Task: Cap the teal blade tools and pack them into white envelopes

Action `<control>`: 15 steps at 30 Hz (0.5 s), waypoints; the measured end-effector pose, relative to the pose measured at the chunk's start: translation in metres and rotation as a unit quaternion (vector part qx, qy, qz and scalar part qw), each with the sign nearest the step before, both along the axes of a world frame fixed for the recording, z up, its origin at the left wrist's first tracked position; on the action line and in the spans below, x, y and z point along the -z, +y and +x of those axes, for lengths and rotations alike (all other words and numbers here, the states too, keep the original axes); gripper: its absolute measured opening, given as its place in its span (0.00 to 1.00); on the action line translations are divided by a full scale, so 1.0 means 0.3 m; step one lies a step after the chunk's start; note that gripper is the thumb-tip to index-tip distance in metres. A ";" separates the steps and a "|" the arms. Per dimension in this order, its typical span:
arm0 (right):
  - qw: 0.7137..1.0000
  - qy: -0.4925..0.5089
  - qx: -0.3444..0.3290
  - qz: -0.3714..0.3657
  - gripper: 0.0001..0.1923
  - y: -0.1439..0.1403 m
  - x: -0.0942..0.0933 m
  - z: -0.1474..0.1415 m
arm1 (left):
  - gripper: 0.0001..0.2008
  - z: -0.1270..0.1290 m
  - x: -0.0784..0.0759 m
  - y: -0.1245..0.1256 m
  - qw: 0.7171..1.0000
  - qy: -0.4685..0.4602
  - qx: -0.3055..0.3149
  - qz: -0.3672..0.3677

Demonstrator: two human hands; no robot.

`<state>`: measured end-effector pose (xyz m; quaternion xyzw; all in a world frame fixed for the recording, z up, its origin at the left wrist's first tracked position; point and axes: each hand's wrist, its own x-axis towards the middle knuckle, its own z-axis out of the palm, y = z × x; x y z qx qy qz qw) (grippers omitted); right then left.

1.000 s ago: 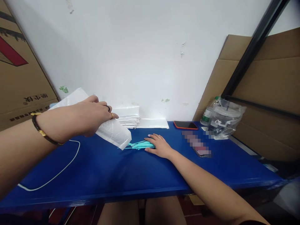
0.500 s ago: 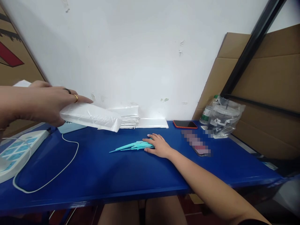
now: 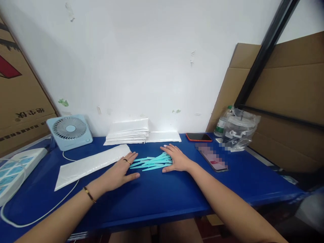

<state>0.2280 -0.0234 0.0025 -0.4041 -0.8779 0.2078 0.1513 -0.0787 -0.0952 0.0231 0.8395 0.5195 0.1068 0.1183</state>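
Lying fanned on the blue table (image 3: 157, 199), the teal plastic sticks (image 3: 152, 161) sit between the two hands, their pointed ends toward the left fingers and their broad ends under the right ones. The step in hand looks like gathering the loose sticks into one bundle. The next move would call for closing both hands in from the sides so the sticks line up, and for a light touch, since thin flat pieces slide easily on the smooth top.

The right hand (image 3: 177, 159) lies palm down, fingers spread and flat, its fingertips resting on the broad ends of the sticks; it grips nothing. The left hand (image 3: 121, 172) is also flat and spread wide, holding nothing, its ringed fingers reaching the pointed tips; whether they touch the tips or stop just short I cannot tell.

Just beyond the left fingers lies a white padded mailer (image 3: 91, 165) flat on the table, its near end close to the knuckles. Farther past both hands, against the wall, stands a stack of white mailers (image 3: 128, 131). Beyond the right fingers lie a red-edged phone (image 3: 199, 136) and a second phone (image 3: 212, 158). A small blue fan (image 3: 69, 131) stands well off to the left.
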 end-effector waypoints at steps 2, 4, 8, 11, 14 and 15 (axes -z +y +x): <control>1.000 0.000 -0.002 -0.018 0.53 0.012 0.008 0.013 | 0.37 0.054 0.042 0.006 0.997 -0.063 -0.032 -0.037; 0.999 0.013 -0.011 -0.027 0.51 0.009 0.022 0.004 | 0.35 0.093 0.056 0.027 0.985 -0.137 -0.067 -0.081; 0.998 0.054 -0.009 -0.029 0.47 -0.043 0.047 -0.054 | 0.33 0.160 0.036 0.067 0.952 -0.250 -0.070 -0.163; 0.997 0.074 -0.006 -0.035 0.46 -0.088 0.041 -0.079 | 0.33 0.195 0.013 0.085 0.954 -0.239 -0.024 -0.177; 0.993 0.112 -0.020 -0.038 0.42 -0.086 0.015 -0.063 | 0.32 0.199 -0.003 0.111 0.971 -0.185 0.025 -0.149; 0.991 0.130 -0.017 -0.028 0.36 -0.070 0.004 -0.053 | 0.30 0.196 -0.005 0.125 0.978 -0.163 0.033 -0.127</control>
